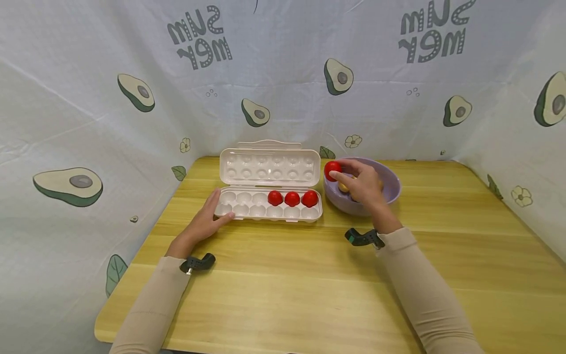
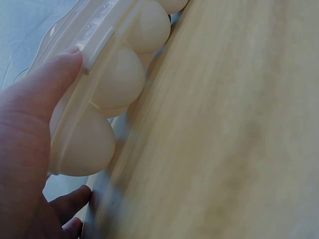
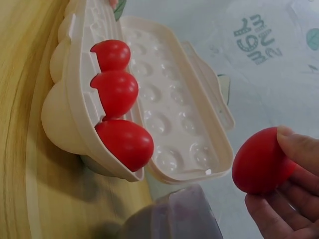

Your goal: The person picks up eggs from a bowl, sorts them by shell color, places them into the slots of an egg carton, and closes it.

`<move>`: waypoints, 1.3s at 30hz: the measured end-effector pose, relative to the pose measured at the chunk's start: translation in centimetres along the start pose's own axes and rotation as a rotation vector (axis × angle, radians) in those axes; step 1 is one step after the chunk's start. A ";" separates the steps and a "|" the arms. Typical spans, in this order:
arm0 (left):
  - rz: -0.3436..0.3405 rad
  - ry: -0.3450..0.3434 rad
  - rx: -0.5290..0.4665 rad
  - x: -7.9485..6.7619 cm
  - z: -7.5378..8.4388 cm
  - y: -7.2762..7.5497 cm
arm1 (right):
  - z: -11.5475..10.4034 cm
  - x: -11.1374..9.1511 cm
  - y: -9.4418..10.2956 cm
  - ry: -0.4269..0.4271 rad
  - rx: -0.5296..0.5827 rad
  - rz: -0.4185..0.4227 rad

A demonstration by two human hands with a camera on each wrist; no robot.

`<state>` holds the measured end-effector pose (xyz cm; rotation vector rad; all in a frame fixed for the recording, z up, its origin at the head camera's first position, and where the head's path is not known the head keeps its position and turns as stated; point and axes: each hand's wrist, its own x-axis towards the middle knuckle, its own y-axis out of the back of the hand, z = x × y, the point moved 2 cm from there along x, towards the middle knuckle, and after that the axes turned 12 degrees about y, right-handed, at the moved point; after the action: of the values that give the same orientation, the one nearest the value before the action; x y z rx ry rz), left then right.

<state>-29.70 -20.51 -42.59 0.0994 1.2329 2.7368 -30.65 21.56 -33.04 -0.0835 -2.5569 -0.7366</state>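
left hand: i see it spread, thumb on the front rim and fingers at the left end of the egg carton.
right hand: i have its thumb and fingers pinching a red egg over the left side of the purple bowl.
row: three more eggs fill the back row's right cups.
tabletop: carries carton and bowl.

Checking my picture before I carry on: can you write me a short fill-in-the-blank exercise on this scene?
1. The right hand holds a ____ egg.
2. The carton holds ____ eggs.
3. The left hand touches the carton's ____ end.
4. In the head view, the bowl stands to the carton's ____.

Missing words: red; three; left; right.
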 end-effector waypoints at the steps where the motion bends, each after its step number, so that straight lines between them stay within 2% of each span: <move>1: 0.003 -0.002 0.000 0.0 0.0 0.0 | 0.0 0.0 -0.2 0.005 0.016 -0.003; 4: 0.004 -0.002 0.001 0.1 0.0 0.0 | 0.0 0.1 -0.8 0.031 0.073 -0.006; 13: 0.004 0.014 -0.002 0.0 0.1 0.0 | 0.0 0.3 -2.6 0.116 0.107 0.004; 20: 0.000 0.007 -0.006 -0.1 0.1 0.0 | -0.5 0.5 -4.3 0.111 0.197 0.012; 30: 0.001 0.003 -0.009 -0.2 0.3 0.0 | -1.2 0.6 -6.7 0.076 0.203 0.043; 34: 0.000 0.000 -0.011 -0.2 0.4 0.0 | -1.4 0.7 -7.6 0.088 0.248 0.073; 39: -0.001 0.004 -0.009 -0.2 0.3 0.1 | -1.5 0.8 -8.8 0.116 0.252 0.103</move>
<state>-29.50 -20.33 -42.34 0.0928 1.2212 2.7423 -32.32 13.18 -35.82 -0.0871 -2.4909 -0.3661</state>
